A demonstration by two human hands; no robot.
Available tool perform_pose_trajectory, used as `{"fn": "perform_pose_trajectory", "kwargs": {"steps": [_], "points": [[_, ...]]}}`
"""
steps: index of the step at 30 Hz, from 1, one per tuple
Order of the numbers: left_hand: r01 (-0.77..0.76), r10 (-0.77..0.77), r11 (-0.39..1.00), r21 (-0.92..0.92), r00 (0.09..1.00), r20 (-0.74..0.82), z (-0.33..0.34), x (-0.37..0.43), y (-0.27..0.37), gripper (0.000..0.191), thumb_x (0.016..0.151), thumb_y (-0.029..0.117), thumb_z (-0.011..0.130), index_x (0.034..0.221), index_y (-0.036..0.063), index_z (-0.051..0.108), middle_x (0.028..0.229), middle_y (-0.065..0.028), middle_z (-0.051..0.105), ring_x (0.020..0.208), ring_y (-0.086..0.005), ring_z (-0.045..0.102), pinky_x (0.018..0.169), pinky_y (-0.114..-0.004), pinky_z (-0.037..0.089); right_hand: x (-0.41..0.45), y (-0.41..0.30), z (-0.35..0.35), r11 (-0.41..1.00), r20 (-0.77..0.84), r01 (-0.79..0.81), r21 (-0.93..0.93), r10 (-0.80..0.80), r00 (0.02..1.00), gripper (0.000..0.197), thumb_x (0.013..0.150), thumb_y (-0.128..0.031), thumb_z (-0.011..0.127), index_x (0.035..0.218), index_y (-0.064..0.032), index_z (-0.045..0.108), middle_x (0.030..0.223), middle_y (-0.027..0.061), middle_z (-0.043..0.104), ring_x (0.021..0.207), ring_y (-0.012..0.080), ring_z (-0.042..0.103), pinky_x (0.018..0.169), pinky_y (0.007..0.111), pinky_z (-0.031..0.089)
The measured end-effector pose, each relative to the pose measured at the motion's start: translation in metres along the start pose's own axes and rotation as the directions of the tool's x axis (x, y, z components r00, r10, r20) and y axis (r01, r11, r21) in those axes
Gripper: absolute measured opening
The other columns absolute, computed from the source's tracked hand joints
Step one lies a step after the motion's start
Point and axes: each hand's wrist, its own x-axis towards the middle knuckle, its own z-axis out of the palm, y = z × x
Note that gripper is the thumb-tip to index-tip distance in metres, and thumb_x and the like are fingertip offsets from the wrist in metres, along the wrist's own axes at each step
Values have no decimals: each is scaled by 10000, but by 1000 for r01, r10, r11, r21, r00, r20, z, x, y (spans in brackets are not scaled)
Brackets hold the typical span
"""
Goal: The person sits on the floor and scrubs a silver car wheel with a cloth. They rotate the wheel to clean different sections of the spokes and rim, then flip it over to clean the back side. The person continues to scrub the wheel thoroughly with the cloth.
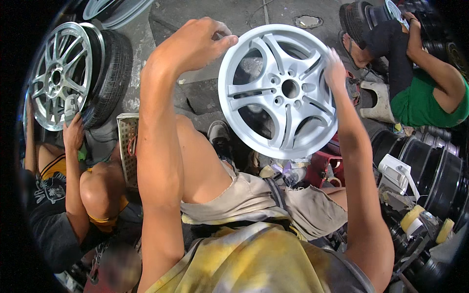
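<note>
A pale silver-white alloy wheel rim (256, 89), with forked spokes and a round centre bore, stands tilted before my knees with its face towards me. My left hand (205, 42) is bent at the wrist at the rim's upper left, its fingertips at the outer lip; whether they grip or only touch it cannot be told. On the right side, my right hand (334, 67) lies against the rim's upper right edge, its fingers blurred and partly lost against the pale metal. Sandpaper-like scraps and crumpled pieces (289, 170) lie below the wheel.
At left, a co-worker holds a tool against a multi-spoke alloy wheel (60, 77) beside a tyre (113, 73). A plastic basket (128, 146) stands near my left knee. At right are another person in green, a plastic stool (375, 100), a red container (324, 168) and stacked dark rims (428, 164).
</note>
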Motion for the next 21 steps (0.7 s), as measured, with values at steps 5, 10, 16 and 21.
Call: {"fn": "perform_pose_trajectory", "kwargs": {"steps": [5,10,16,21], "points": [[-71,73,997,41,996,-59,-1,-4,2,432,964,386,585,1132,6,704,1025,-230,710,952,-374,685,866,-422,518,-102,-23,-33,907,76,-421,18,418,905,415,948,-80,480,1353,-10,542,1419,257,496,1346,394,444,1121,472,348],[-28,28,999,19,999,-42,-4,-14,8,441,969,398,574,1130,10,708,1006,-226,715,938,-356,691,856,-415,522,22,-19,36,957,-85,-285,57,289,953,445,919,-147,534,1341,-5,542,1373,272,531,1299,423,480,1105,476,371],[30,-30,998,50,1000,3,-6,-7,-1,457,953,425,588,1147,29,707,1012,-225,714,926,-357,690,846,-423,528,84,-259,31,931,171,-20,365,-46,984,523,912,-107,489,1413,37,444,1471,239,441,1402,364,385,1178,500,273],[63,-67,994,93,997,40,2,10,-21,449,928,414,627,1153,35,714,1048,-213,721,964,-375,699,873,-446,540,-92,-340,-72,760,199,127,637,-322,926,555,852,-17,522,1398,51,453,1511,191,400,1392,367,394,1191,486,291]]}}
